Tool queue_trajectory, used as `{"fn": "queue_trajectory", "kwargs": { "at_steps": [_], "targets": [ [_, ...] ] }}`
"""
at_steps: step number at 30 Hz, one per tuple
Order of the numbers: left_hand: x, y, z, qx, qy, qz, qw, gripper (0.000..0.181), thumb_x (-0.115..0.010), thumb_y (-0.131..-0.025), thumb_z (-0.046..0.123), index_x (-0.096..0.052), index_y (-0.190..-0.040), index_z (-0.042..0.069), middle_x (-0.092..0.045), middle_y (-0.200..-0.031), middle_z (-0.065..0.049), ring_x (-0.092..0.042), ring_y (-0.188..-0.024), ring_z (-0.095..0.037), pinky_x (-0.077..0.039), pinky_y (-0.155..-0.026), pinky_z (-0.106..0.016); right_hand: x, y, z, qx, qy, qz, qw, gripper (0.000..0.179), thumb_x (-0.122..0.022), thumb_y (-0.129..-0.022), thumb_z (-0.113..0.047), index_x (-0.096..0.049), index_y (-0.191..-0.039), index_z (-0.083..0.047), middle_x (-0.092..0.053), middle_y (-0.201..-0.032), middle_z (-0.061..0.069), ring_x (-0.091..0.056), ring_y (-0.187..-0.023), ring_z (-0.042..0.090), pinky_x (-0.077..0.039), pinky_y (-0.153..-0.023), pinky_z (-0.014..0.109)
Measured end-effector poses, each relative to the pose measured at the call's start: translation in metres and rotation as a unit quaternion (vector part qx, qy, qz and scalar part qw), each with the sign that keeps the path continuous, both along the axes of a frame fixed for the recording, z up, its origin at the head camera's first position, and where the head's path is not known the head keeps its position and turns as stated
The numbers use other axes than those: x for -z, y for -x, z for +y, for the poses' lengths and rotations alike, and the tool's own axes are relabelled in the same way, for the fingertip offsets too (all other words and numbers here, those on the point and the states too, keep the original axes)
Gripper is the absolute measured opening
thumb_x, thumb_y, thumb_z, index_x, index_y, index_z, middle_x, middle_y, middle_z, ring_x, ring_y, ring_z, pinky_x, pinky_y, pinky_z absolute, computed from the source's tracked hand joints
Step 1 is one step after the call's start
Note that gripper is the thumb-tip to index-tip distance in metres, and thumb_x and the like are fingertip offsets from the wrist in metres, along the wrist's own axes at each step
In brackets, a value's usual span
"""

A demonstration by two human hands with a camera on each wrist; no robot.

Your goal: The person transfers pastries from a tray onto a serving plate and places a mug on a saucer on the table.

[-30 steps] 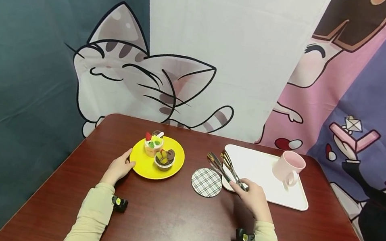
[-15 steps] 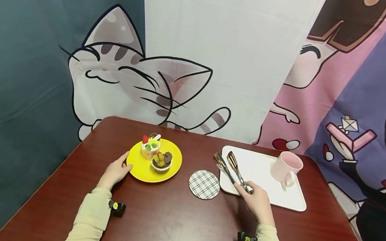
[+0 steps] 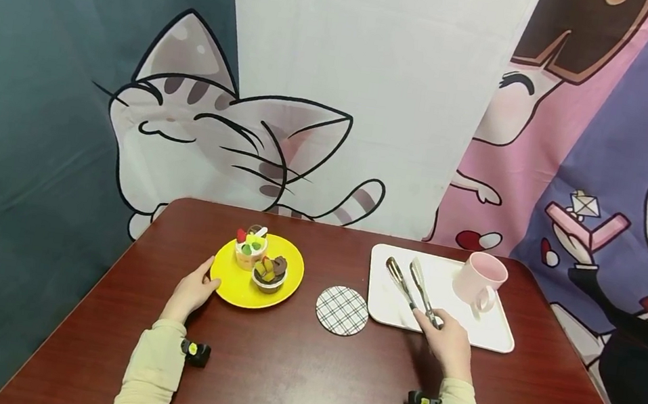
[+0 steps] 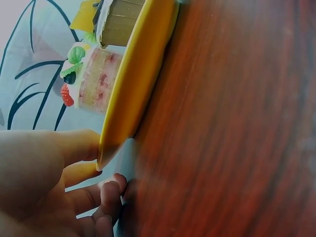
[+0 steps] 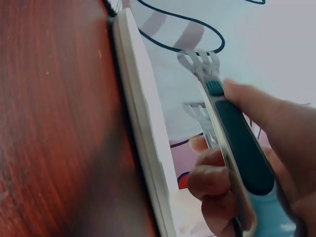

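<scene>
On the left, my left hand (image 3: 191,290) pinches the near-left rim of a yellow plate (image 3: 235,291), thumb above and a finger underneath in the left wrist view. Two small cakes sit on the plate. One cupcake (image 3: 250,251) has white cream, a red berry and green leaves; the other cupcake (image 3: 268,278) has a dark top with yellow fruit pieces. My right hand (image 3: 444,341) grips metal tongs (image 5: 244,148) with teal handles. Their two tips stand apart, with nothing between them, above a white tray (image 3: 384,305).
A pink mug (image 3: 481,281) stands at the tray's right side, handle toward me. Between plate and tray lies a round checked coaster (image 3: 342,311). A printed cat curtain (image 3: 318,58) hangs behind the brown table (image 3: 301,376).
My right hand has carried the tongs rightward, from beside the coaster to over the tray. The left hand keeps its hold on the plate rim. The head view has shifted slightly.
</scene>
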State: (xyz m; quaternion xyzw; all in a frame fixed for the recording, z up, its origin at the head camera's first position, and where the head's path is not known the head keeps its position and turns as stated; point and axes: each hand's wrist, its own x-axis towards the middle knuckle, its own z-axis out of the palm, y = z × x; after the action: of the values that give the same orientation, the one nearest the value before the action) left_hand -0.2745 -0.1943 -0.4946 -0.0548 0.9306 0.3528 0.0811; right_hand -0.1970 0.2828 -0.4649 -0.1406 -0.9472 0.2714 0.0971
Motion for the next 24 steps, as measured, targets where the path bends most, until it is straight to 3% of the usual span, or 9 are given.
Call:
{"fn": "queue_trajectory", "kwargs": {
  "at_steps": [4,9,15,18,24],
  "targets": [
    [0.000,0.001,0.000,0.000,-0.004,0.004,1.0000,0.064,-0.045,-0.089,0.028,-0.017,-0.144,0.013,-0.042,-0.073,-0.004,-0.039,-0.062,-0.017,-0.030,-0.059,-0.027,0.002,-0.001,0.005,0.017,0.007,-0.015,0.9997,0.058,-0.050,-0.079,-0.060,-0.059,-0.112,-0.013,-0.066,-0.080,0.013,-0.060,-0.065,0.023,-0.042,-0.061,0.035],
    [-0.001,0.002,0.000,-0.003,-0.002,0.004,1.0000,0.064,-0.044,-0.089,0.028,-0.017,-0.144,0.014,-0.041,-0.072,-0.003,-0.038,-0.061,-0.016,-0.029,-0.059,-0.027,0.004,-0.003,0.010,0.031,0.006,-0.033,0.9990,0.061,-0.047,-0.079,-0.062,-0.058,-0.113,-0.013,-0.065,-0.074,0.011,-0.059,-0.063,0.022,-0.040,-0.056,0.033],
    [0.000,0.001,0.000,-0.003,0.003,0.000,1.0000,0.063,-0.043,-0.088,0.029,-0.017,-0.144,0.014,-0.041,-0.071,-0.003,-0.037,-0.060,-0.016,-0.029,-0.058,-0.027,0.004,-0.004,0.013,0.046,0.018,-0.055,0.9973,0.066,-0.044,-0.079,-0.064,-0.054,-0.117,-0.011,-0.059,-0.054,0.002,-0.053,-0.052,0.016,-0.035,-0.051,0.030],
    [0.000,0.001,0.000,-0.001,0.002,-0.002,1.0000,0.064,-0.043,-0.088,0.029,-0.016,-0.144,0.014,-0.041,-0.071,-0.003,-0.038,-0.060,-0.016,-0.029,-0.058,-0.027,0.005,-0.005,0.015,0.053,0.013,-0.056,0.9969,0.068,-0.043,-0.079,-0.065,-0.053,-0.119,-0.011,-0.061,-0.060,0.005,-0.056,-0.060,0.021,-0.039,-0.054,0.034],
    [0.000,0.001,0.000,-0.002,0.004,-0.002,1.0000,0.064,-0.043,-0.088,0.029,-0.017,-0.144,0.014,-0.043,-0.073,-0.004,-0.039,-0.061,-0.017,-0.029,-0.058,-0.027,0.008,-0.008,0.022,0.064,0.008,-0.064,0.9959,0.070,-0.043,-0.079,-0.065,-0.050,-0.123,-0.011,-0.064,-0.089,0.019,-0.059,-0.082,0.036,-0.042,-0.062,0.046]
  ]
}}
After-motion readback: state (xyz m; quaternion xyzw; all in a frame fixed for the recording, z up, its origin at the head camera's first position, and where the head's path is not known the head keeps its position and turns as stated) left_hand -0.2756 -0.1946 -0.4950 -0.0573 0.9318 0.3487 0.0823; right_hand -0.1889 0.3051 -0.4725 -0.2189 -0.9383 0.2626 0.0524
